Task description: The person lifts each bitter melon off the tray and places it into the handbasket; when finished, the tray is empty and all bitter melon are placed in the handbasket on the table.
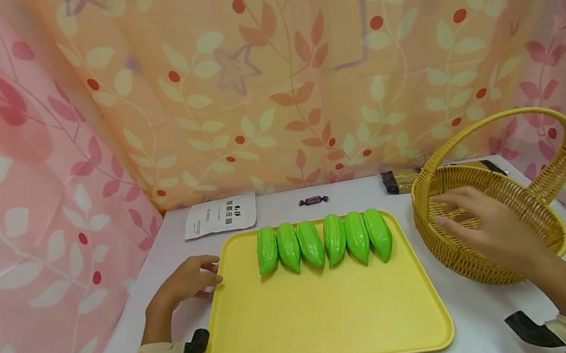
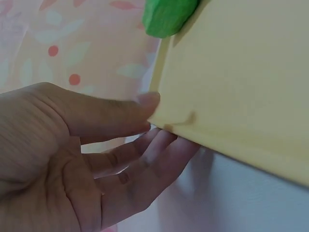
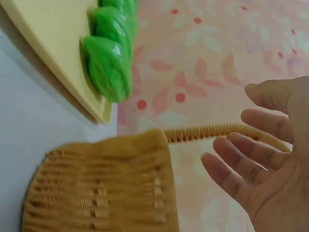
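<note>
A yellow tray [image 1: 329, 319] lies on the white table. Along its far side several glossy green, ridged toy fruits [image 1: 310, 244], pointed at one end like star fruit, lie side by side. At the tray's left edge my left hand [image 1: 189, 281] pinches the rim; the left wrist view shows its thumb [image 2: 147, 104] on top and the other fingers beneath. My right hand [image 1: 493, 226] hovers over the wicker basket [image 1: 448, 250], holding nothing, fingers spread and relaxed. In the right wrist view, the basket handle [image 3: 203, 131] passes behind those fingers.
Behind the tray lie a white printed pouch [image 1: 221, 215] and a small purple wrapped candy [image 1: 313, 200]. A gold and black packet [image 1: 396, 182] is partly hidden behind the basket. Patterned curtains [image 1: 281, 81] surround the table at the back and sides.
</note>
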### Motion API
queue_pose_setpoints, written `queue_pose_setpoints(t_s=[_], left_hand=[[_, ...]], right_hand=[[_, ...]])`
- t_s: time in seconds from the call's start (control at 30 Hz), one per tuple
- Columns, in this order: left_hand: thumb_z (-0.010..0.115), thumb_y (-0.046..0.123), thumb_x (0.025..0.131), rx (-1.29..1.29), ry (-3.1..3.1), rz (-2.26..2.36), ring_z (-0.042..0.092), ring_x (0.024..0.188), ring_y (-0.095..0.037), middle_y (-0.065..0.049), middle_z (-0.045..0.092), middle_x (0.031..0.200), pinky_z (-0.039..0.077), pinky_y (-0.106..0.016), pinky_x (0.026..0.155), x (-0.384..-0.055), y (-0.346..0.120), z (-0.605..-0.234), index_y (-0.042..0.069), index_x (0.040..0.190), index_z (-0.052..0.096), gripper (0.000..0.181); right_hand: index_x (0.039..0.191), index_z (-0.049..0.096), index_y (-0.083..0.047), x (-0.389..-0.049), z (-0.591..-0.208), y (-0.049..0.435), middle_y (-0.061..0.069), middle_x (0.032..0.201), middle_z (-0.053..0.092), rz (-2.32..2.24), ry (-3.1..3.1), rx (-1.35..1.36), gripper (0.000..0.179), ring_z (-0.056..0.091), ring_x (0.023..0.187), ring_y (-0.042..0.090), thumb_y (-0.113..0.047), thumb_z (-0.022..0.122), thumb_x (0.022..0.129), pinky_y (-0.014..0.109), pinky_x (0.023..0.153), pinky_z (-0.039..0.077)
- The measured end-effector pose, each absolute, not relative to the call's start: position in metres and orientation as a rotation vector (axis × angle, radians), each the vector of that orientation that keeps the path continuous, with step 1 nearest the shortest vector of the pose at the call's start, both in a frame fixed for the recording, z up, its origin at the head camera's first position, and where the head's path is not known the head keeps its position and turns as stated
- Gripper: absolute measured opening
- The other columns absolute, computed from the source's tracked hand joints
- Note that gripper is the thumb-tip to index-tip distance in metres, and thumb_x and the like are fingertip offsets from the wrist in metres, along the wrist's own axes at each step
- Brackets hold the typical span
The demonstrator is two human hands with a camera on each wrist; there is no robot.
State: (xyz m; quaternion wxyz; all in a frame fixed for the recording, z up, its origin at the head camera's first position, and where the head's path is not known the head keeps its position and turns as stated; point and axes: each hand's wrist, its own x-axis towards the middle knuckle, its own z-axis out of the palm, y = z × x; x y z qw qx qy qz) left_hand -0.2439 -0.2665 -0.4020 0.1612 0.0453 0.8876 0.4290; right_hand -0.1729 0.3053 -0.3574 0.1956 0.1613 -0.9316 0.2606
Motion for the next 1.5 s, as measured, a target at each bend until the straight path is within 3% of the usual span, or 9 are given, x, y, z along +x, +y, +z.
queue_pose_setpoints(t_s=[0.23,0.43,0.67,0.8,0.9,1.1,1.5], left_hand=[[0.067,0.000,0.088,0.169,2.497,1.280,0.069,0.080,-0.023,-0.030,0.061,0.133,0.064,-0.039,0.076,-0.249,-0.278,-0.410,-0.012,0.148,0.051,0.064],[0.069,-0.001,0.087,0.146,2.496,1.279,0.068,0.078,-0.022,-0.028,0.061,0.134,0.063,-0.037,0.074,-0.251,-0.279,-0.413,-0.010,0.149,0.052,0.065],[0.067,-0.002,0.085,0.130,2.495,1.277,0.068,0.074,-0.022,-0.026,0.063,0.132,0.063,-0.035,0.072,-0.250,-0.277,-0.414,-0.009,0.149,0.053,0.066],[0.067,-0.003,0.084,0.117,2.500,1.271,0.068,0.075,-0.022,-0.026,0.063,0.132,0.062,-0.035,0.072,-0.250,-0.276,-0.412,-0.008,0.148,0.054,0.066],[0.067,-0.004,0.084,0.092,2.495,1.279,0.068,0.075,-0.022,-0.026,0.063,0.132,0.062,-0.034,0.072,-0.251,-0.275,-0.411,-0.007,0.148,0.055,0.066],[0.067,-0.004,0.085,0.088,2.487,1.278,0.068,0.076,-0.022,-0.026,0.061,0.136,0.063,-0.034,0.073,-0.251,-0.274,-0.411,-0.006,0.149,0.054,0.066],[0.070,-0.001,0.087,0.087,2.504,1.256,0.068,0.080,-0.022,-0.025,0.061,0.136,0.064,-0.037,0.075,-0.251,-0.276,-0.411,-0.006,0.150,0.053,0.066]], right_hand=[[0.131,0.072,-0.013,-0.181,-0.365,0.280,0.008,0.126,0.066,0.700,-2.524,0.585,0.035,0.071,0.094,0.027,-0.017,0.077,0.097,0.036,0.073,0.061],[0.136,0.069,-0.013,-0.191,-0.364,0.259,0.007,0.128,0.065,0.746,-2.634,0.610,0.035,0.065,0.094,0.019,-0.026,0.071,0.103,0.034,0.073,0.056],[0.140,0.065,-0.005,-0.216,-0.374,0.239,0.019,0.134,0.064,0.879,-2.717,0.656,0.041,0.067,0.113,0.038,-0.020,0.071,0.103,0.049,0.084,0.062],[0.141,0.062,0.000,-0.229,-0.383,0.231,0.024,0.132,0.062,0.876,-2.747,0.593,0.044,0.066,0.113,0.042,-0.018,0.071,0.102,0.055,0.085,0.060],[0.143,0.060,0.003,-0.237,-0.387,0.225,0.030,0.135,0.058,0.877,-2.779,0.537,0.048,0.064,0.115,0.047,-0.018,0.071,0.101,0.059,0.088,0.057],[0.149,0.054,0.004,-0.246,-0.392,0.220,0.037,0.147,0.048,0.881,-2.854,0.390,0.055,0.050,0.133,0.056,-0.021,0.069,0.102,0.072,0.107,0.043],[0.149,0.050,0.009,-0.253,-0.405,0.223,0.040,0.143,0.050,0.961,-2.908,0.296,0.060,0.047,0.133,0.056,-0.021,0.069,0.101,0.069,0.105,0.043]])
